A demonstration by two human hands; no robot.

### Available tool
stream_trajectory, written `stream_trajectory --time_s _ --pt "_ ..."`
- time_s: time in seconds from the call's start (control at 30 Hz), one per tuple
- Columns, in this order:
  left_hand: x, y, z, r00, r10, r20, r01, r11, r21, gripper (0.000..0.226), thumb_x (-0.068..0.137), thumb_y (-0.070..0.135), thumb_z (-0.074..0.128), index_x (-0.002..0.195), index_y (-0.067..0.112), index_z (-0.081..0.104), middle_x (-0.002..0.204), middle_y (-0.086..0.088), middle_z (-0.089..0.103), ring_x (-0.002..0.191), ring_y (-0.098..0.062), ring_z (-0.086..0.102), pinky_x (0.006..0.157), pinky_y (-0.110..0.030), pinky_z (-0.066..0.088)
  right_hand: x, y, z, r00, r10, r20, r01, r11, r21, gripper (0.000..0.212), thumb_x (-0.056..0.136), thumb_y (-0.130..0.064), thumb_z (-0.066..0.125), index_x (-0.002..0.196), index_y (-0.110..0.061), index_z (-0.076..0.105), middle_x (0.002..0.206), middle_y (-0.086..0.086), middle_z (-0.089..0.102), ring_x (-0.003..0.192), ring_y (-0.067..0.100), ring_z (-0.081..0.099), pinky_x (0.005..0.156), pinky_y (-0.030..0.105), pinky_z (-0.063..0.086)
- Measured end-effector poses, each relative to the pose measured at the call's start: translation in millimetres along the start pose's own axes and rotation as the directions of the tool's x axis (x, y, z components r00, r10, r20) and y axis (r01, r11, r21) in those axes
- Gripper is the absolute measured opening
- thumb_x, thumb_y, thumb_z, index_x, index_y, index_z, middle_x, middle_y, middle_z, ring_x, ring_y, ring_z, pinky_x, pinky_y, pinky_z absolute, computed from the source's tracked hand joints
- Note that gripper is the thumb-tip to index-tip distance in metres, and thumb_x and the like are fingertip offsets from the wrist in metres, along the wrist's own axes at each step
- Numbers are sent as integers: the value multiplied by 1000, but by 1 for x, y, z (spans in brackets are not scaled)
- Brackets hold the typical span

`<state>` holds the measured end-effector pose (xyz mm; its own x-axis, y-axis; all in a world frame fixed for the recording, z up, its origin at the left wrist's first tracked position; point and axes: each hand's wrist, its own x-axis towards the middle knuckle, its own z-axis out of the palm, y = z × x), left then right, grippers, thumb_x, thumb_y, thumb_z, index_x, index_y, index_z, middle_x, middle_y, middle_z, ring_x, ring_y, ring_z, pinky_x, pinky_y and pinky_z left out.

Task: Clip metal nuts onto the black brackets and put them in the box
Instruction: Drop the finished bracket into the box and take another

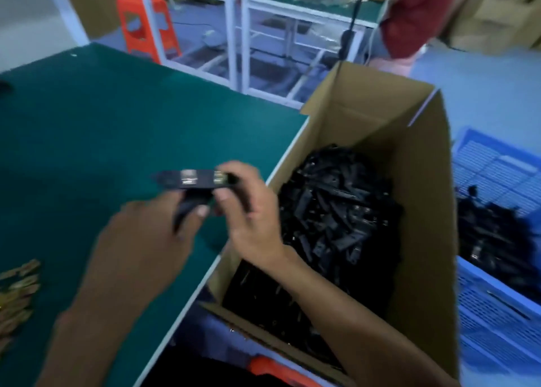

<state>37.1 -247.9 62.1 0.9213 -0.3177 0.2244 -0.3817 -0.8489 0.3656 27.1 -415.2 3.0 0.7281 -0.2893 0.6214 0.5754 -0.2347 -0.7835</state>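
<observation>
You hold one black bracket (191, 179) up over the green table (117, 123), just left of the box (421, 211). Two shiny metal nuts sit on it: one nut (188, 176) near the middle, and the other nut (221, 177) at the right end.

Your right hand (248, 208) pinches that right end, with the fingers curled over the top and the thumb below. Your left hand (155, 234) is curled around something dark (190, 208) just under the bracket. It may be a second bracket or part of the same one. The picture is too blurry there to tell.

The box stands to the right, against the table edge. It already has a big pile of black brackets (336, 205) inside. The spare nuts (17, 293) lie on the table at the near left.

Here is what could go wrong. The right-end nut is partly hidden by your fingers, so you cannot see if it is pushed all the way on. If it is only halfway on, it could fall off in the box. Your hands are above the table, not above the box. If you let go too early, the bracket will hit the table or the box wall and could fall to the floor. The blue crate (497, 269) at the far right also holds black parts, so do not drop it in there by mistake.
</observation>
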Motion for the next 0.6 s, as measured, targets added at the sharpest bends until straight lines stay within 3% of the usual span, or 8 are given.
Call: stream_trajectory --time_s 0.07,0.13,0.23,0.3,0.37,0.43,0.53,0.6 --pt "15 51 27 978 137 154 -98 965 -242 43 89 55 52 125 32 56 99 -9 74 92 -39 68 77 -48 56 -6 16 -50 971 125 -206 -117 992 47 23 103 -6 52 118 -23 58 104 -10 63 79 8 60 70 28 53" --pt "27 85 66 941 217 259 -94 904 -418 46 84 48 55 128 34 54 102 -2 73 93 -32 69 82 -47 56 -13 36 -98 893 230 -386 -233 972 40 19 105 -5 49 116 -18 57 97 -3 63 68 10 56 61 27 50" --pt "33 110 131 892 178 416 88 834 -545 35 90 40 56 124 36 57 83 4 72 65 -18 71 71 -43 60 -34 73 -156 694 407 -593 -480 876 40 19 106 -6 50 111 -21 60 93 1 65 64 12 57 59 31 50" --pt "30 124 174 858 81 507 312 702 -640 33 100 26 56 133 27 53 81 0 71 57 -18 70 59 -40 60 -51 98 -185 520 499 -693 -619 779 96 15 106 -10 53 110 -22 61 96 5 65 60 9 61 59 29 52" --pt "26 132 210 817 -13 577 459 620 -636 40 103 22 54 142 21 46 93 -1 69 69 -19 73 68 -41 62 -67 119 -208 354 550 -757 -687 702 189 12 105 -11 56 108 -21 61 99 7 65 54 3 62 54 21 52" --pt "20 136 241 762 -31 647 485 689 -538 44 102 28 52 145 23 43 107 4 66 92 -21 71 88 -46 59 -81 134 -225 245 557 -794 -729 646 228 10 104 -11 57 110 -19 60 104 7 66 56 2 64 52 19 52" --pt "8 151 271 632 55 773 461 775 -432 45 102 31 51 147 25 45 121 2 64 109 -24 64 99 -47 53 -101 151 -238 77 562 -824 -788 541 295 14 102 -10 61 115 -16 62 109 11 68 77 21 71 68 35 60" --pt "1 165 282 552 88 829 478 781 -401 47 102 33 51 147 25 46 126 1 62 112 -23 63 101 -44 52 -109 157 -242 -79 572 -817 -740 515 432 19 102 -8 61 120 -9 62 109 15 68 74 26 68 73 40 59"
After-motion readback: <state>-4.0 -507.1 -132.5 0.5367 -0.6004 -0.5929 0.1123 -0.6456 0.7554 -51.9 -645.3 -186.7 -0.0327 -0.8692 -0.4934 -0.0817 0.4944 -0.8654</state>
